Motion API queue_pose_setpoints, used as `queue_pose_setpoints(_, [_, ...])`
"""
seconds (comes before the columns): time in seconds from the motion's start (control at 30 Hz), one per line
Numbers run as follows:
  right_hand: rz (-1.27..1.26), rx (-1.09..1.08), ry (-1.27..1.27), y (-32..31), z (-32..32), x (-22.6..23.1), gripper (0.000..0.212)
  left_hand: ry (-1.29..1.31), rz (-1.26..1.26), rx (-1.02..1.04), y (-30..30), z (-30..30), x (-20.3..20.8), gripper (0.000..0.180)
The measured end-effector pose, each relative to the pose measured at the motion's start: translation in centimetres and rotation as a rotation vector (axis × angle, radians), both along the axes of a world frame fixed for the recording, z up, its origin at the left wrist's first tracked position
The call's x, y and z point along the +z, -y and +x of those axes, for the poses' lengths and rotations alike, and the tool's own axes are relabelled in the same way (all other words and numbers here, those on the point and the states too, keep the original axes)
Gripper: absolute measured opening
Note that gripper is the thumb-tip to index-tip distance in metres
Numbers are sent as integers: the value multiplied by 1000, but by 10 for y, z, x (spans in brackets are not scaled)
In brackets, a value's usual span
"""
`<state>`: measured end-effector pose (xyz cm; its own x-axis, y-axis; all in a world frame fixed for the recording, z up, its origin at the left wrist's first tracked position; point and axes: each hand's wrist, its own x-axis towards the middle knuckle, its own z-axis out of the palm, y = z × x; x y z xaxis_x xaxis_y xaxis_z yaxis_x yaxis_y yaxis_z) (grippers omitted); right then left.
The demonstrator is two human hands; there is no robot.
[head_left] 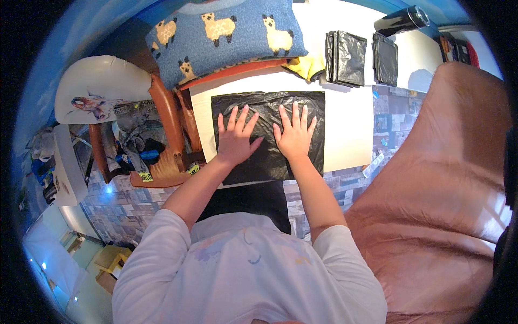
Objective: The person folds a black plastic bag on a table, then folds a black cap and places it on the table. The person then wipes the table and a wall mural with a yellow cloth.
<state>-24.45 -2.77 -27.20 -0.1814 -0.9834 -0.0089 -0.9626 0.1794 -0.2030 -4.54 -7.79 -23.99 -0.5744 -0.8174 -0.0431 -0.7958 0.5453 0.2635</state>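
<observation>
A black plastic bag (270,156) lies spread flat on the white table (350,135) in front of me, its surface finely wrinkled. My left hand (236,139) rests palm down on its left half, fingers spread. On the right half my right hand (294,132) also lies flat with the fingers apart. Neither hand grips anything. Beyond the bag, to the right, sit a folded stack of black plastic bags (346,58) and a second, smaller folded black bundle (385,60).
Folded blue clothing with a llama pattern (243,40) is piled at the table's far left, beside yellow fabric (305,67). A black cylindrical container (402,20) lies at the far right. A chair holding clothes (135,129) stands left; a brown-covered seat (431,183) stands right.
</observation>
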Motion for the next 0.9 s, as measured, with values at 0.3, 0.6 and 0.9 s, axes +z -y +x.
queue_pose_setpoints(0.3, [-11,-4,3,1,0,-2,59,160,3,230,46,25,-13,75])
queue_pose_setpoints(0.6, [37,32,-30,-13,13,39,68,174,175,-250,-48,12,-16,83])
queue_pose_setpoints(0.9, [84,14,136,-106,38,9,75,103,52,-231,-46,17,-28,87])
